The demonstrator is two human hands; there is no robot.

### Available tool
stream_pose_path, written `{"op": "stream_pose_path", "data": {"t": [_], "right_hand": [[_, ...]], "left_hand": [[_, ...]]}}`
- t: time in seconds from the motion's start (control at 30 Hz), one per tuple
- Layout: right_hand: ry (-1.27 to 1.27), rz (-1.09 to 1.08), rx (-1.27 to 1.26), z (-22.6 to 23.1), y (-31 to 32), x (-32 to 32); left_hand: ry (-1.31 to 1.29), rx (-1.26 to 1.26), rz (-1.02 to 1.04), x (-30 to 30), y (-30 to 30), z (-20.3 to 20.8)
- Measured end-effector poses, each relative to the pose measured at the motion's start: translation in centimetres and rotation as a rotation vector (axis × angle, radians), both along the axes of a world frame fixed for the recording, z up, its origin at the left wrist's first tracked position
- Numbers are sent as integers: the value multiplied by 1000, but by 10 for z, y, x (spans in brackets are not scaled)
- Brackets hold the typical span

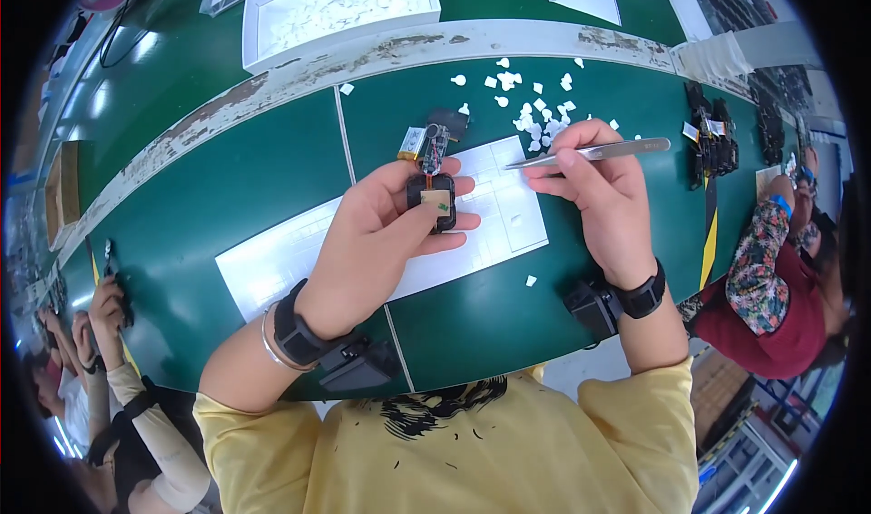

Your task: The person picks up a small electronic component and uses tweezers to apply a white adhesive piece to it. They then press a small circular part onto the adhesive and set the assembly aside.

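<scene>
My left hand (367,233) is closed round a small black electronic device (439,202), with the thumb pressed near a tan patch on its back. Attached at the device's far end are a small circuit board (435,142) and a silvery, gold-edged battery (412,143). In my right hand (606,201) a pair of metal tweezers (603,151) is pinched, pointing left. The tweezer tips are over the right part of a white sheet (494,228) of adhesive pieces, apart from the device. Whether the tips hold anything is too small to tell.
Small white pieces (537,119) lie scattered beyond the sheet. A white box (340,15) of similar pieces stands behind a worn ledge (363,56). Black device parts (714,142) are piled at the right. Co-workers' hands (107,310) show at the left; another person (771,278) sits right.
</scene>
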State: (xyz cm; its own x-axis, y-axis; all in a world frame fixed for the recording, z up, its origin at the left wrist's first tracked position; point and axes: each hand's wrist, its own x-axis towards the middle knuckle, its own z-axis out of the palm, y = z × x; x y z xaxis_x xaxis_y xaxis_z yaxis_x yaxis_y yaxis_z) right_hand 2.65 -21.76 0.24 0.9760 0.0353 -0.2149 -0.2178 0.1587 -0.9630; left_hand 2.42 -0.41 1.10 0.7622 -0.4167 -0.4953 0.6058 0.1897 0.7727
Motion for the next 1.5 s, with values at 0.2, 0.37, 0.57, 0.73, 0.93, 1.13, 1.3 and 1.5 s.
{"op": "stream_pose_path", "data": {"t": [0.2, 0.37, 0.57, 0.73, 0.93, 1.13, 1.3, 1.5], "right_hand": [[-48, 89, -38, -7, -3, -2], [9, 53, -9, -1, -4, -3], [-9, 114, -64, -3, -6, -3], [23, 176, 130, 1, -16, 1], [-172, 63, 195, 10, 6, -20], [-495, 97, 169, 12, 14, -34], [-522, 101, 110, 12, 15, -34], [-524, 124, -14, 11, 15, -33]], "left_hand": [[50, 19, -28, 1, -2, 2], [24, -24, -14, -1, 0, 0], [28, -34, -5, -1, 0, -1], [67, -93, 6, 0, 1, 0], [91, -359, -43, -6, 0, -1], [70, -593, -81, -16, -8, 7], [16, -580, -80, -18, -10, 4], [7, -523, -76, -21, -10, 3]]}}
